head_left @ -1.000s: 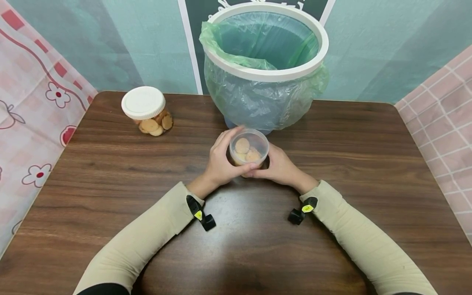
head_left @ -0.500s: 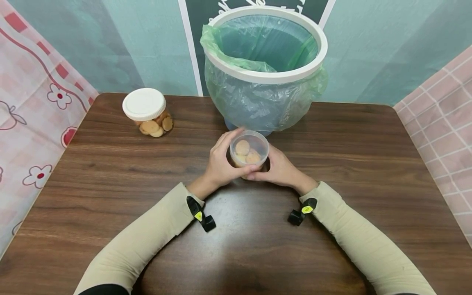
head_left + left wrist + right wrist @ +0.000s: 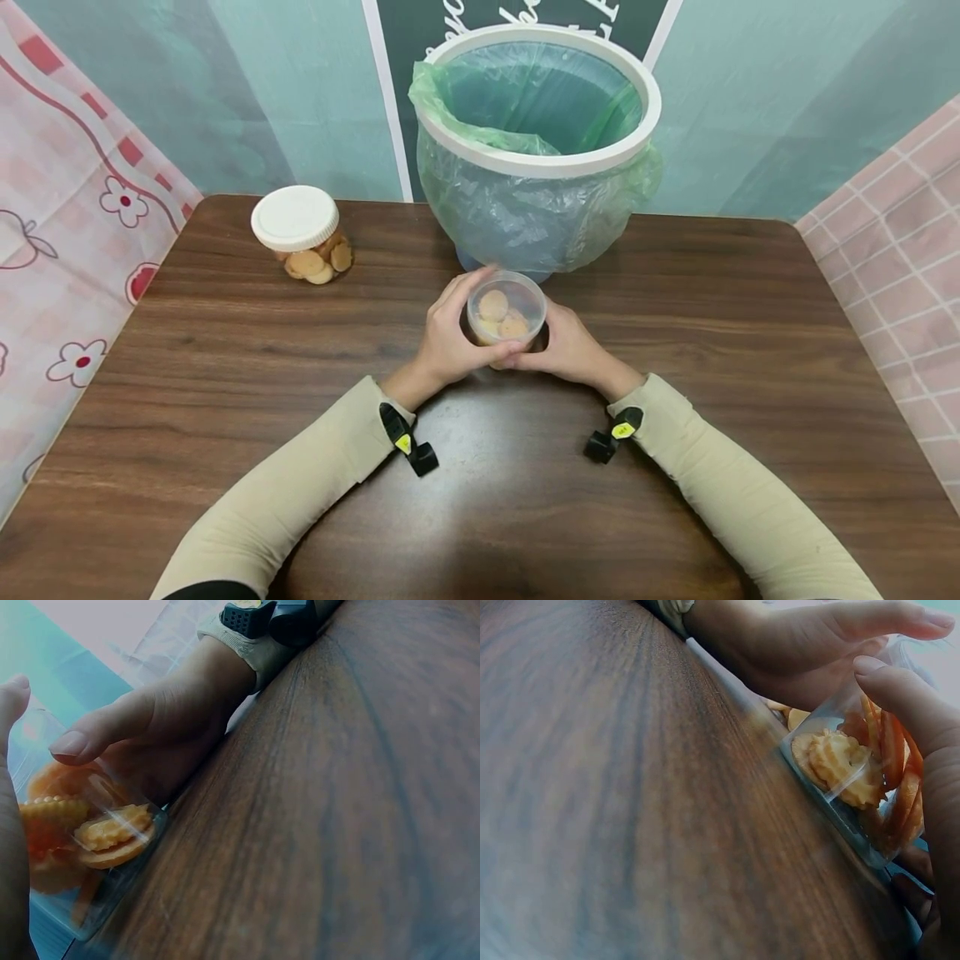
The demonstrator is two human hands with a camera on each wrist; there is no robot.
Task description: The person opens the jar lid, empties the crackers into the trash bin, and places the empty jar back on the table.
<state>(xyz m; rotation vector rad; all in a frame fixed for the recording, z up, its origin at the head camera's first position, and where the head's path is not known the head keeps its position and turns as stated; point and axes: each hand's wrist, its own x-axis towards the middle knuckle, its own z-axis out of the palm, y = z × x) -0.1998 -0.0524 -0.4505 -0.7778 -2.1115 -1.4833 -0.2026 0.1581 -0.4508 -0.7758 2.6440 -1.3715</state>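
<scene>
A clear round plastic jar [image 3: 507, 307] with round biscuits inside stands on the table, just in front of the bin. My left hand [image 3: 452, 333] curls round its left side, and my right hand [image 3: 572, 348] grips its right side. The thumbs meet at the near side of the jar. Through the clear wall in the right wrist view, scalloped biscuits [image 3: 847, 769] and thin orange-brown ones show, and the jar's base [image 3: 832, 814] rests on the wood. Whether the top carries a clear lid, I cannot tell.
A second jar [image 3: 296, 218] with a white lid, full of biscuits, stands at the back left of the wooden table [image 3: 675, 517]. A large bin [image 3: 540, 217] lined with a green bag is right behind the held jar. Patterned cloths hang around the table.
The head view has tilted up slightly, so everything sits a little lower in it. Both hands keep the same hold on the jar, which stays in place.
</scene>
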